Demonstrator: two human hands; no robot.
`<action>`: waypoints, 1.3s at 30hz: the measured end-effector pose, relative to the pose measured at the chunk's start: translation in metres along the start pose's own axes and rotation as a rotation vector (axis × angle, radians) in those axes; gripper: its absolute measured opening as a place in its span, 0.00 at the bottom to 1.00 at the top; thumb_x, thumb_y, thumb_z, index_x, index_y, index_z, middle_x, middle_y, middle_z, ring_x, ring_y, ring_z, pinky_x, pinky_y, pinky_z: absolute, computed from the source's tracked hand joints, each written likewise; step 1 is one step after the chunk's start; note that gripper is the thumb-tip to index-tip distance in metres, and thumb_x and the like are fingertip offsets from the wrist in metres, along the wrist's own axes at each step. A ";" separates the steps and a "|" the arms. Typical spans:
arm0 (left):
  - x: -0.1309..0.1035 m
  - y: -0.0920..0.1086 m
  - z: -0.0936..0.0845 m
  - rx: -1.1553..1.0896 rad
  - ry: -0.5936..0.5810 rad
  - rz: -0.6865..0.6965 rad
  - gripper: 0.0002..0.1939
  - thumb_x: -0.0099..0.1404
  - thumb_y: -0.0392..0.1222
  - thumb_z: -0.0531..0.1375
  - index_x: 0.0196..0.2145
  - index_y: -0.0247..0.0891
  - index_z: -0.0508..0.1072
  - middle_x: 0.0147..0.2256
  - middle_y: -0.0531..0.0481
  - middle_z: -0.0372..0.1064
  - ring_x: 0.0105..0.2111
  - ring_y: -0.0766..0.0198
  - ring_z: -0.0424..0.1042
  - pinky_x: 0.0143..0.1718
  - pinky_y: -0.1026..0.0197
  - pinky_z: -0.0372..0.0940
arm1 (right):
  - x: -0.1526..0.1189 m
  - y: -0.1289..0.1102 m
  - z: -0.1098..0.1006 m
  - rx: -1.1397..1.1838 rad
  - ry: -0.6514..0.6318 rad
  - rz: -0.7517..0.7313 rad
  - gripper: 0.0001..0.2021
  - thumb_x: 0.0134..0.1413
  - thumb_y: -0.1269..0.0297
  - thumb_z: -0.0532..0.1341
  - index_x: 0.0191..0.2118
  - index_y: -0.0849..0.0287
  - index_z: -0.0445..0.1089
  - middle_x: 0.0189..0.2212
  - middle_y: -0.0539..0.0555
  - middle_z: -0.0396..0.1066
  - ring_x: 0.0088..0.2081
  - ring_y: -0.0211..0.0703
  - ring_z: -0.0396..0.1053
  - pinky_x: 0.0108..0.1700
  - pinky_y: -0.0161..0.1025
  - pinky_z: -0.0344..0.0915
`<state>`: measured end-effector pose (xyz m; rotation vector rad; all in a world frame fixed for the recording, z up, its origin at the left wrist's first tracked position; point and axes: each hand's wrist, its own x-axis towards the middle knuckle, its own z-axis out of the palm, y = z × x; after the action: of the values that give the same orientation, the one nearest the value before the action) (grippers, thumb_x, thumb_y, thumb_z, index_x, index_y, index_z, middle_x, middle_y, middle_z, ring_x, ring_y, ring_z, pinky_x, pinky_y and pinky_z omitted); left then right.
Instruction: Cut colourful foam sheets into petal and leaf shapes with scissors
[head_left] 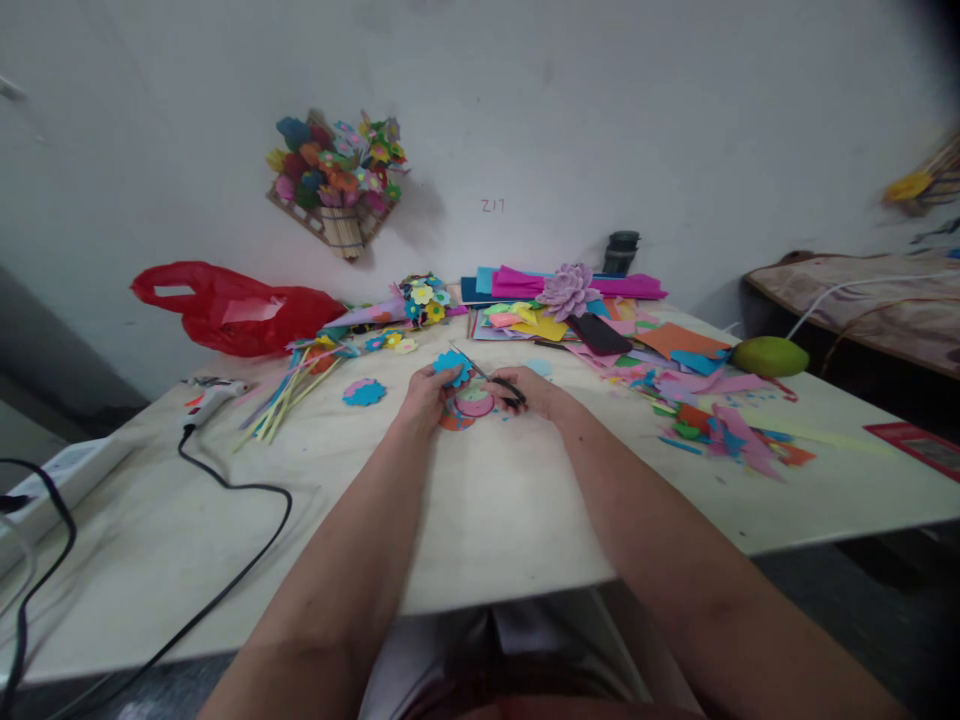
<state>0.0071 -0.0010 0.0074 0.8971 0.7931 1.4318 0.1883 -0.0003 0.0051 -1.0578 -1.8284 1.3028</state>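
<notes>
Head view, mid-frame: left hand (pixel 427 396) pinches blue scalloped piece (pixel 453 368), likely light, floppy, best held by its rim; right hand (pixel 529 392) grips scissors (pixel 510 392).

scissors (pixel 507 391): 1 | red bag (pixel 262 318): 1 | glue gun (pixel 214 400): 1 | power strip (pixel 71 480): 1 | green fruit (pixel 771 356): 1

One camera, head-worn: looks forward and slightly down from above the near edge of the desk (pixel 510 520); forearms (pixel 360 510) close below, hands (pixel 427 395) farther out at mid-frame, wall (pixel 480 120) behind; single view, nothing shared with another
</notes>
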 end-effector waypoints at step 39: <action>-0.002 0.002 0.002 -0.039 0.011 0.003 0.11 0.40 0.33 0.69 0.25 0.32 0.74 0.26 0.48 0.73 0.34 0.56 0.75 0.41 0.54 0.69 | -0.001 -0.001 -0.001 0.023 -0.043 -0.015 0.14 0.51 0.54 0.59 0.30 0.62 0.65 0.16 0.46 0.64 0.14 0.29 0.59 0.13 0.27 0.47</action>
<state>0.0080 -0.0033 0.0101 0.8621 0.7702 1.4513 0.1899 -0.0011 0.0064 -1.0092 -1.8458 1.3439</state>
